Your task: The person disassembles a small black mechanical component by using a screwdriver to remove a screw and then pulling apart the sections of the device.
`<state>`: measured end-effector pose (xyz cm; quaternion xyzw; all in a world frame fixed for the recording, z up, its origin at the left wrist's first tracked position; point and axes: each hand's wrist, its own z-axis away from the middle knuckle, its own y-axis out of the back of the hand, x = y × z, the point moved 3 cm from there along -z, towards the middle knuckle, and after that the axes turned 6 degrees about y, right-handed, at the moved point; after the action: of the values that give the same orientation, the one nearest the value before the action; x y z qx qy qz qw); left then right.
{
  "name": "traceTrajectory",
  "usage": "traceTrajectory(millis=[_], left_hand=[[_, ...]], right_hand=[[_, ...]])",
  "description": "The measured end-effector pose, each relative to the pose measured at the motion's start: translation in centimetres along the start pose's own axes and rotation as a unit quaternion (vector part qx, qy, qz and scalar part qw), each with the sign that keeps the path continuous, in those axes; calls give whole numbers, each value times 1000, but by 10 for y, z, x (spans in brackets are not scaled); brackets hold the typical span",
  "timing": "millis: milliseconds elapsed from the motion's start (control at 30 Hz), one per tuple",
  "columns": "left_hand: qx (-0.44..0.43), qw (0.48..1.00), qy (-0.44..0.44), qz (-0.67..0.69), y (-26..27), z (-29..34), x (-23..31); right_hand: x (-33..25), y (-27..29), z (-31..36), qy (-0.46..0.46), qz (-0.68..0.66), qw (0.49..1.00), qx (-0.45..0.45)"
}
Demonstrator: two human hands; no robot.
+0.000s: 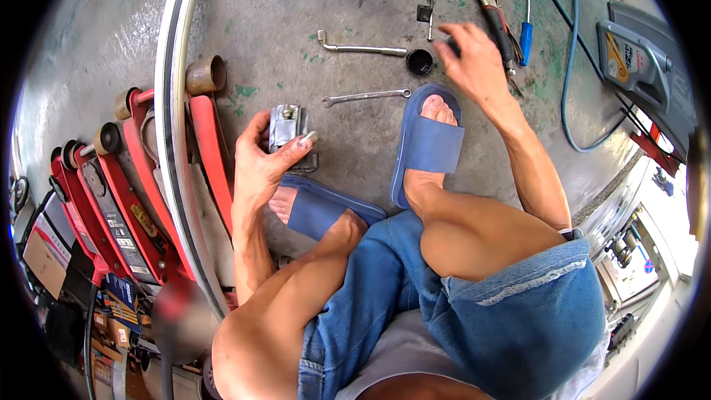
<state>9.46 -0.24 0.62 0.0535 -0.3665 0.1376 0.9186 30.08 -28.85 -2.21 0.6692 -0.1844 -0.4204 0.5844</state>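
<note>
My left hand (261,159) is closed around a silvery metal block-shaped part (286,127) with a bolt-like piece on its top, held above the floor beside my left sandal. A small pale stub shows next to the thumb. My right hand (474,63) is beyond my right sandal, its fingers curled toward the thumb around a small dark thing that is mostly hidden. Just left of this hand, a round black cup (420,62) rests on the floor. Near it lie an L-shaped socket wrench (364,49), a combination wrench (366,97), a metal pin (430,22) and a small black piece (424,13).
Locking pliers (490,11) and a blue-handled hook tool (526,34) lie at the far right. A blue hose (575,67) runs past a grey jug (637,59). Leftward, a metal rail (172,89) crosses in front of red floor jacks (122,207). My blue sandals (437,147) flank the work area.
</note>
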Motion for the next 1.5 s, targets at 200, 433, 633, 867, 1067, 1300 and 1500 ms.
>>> traceTrajectory(millis=[200, 433, 633, 867, 1067, 1300, 1500], left_hand=[[-9, 999, -26, -27, -12, -5, -3], [39, 999, -10, -24, -8, 8, -1], [14, 997, -62, -36, -4, 23, 7], [-72, 996, -6, 47, -7, 23, 3], [-82, 990, 12, 111, -12, 26, -3], [-120, 982, -5, 145, -20, 22, -10], [-166, 967, -57, 185, -23, 20, -17]], right_hand=[[16, -15, -29, -124, 12, 991, -39], [18, -35, -43, -183, 41, 981, -47], [23, -31, -50, -183, -22, 980, -73], [25, -8, -39, -253, -347, 903, 5], [-43, 13, -31, -190, -529, 824, -69], [-123, 33, -12, -106, -623, 720, -286], [-139, 20, -6, -90, -639, 699, -308]])
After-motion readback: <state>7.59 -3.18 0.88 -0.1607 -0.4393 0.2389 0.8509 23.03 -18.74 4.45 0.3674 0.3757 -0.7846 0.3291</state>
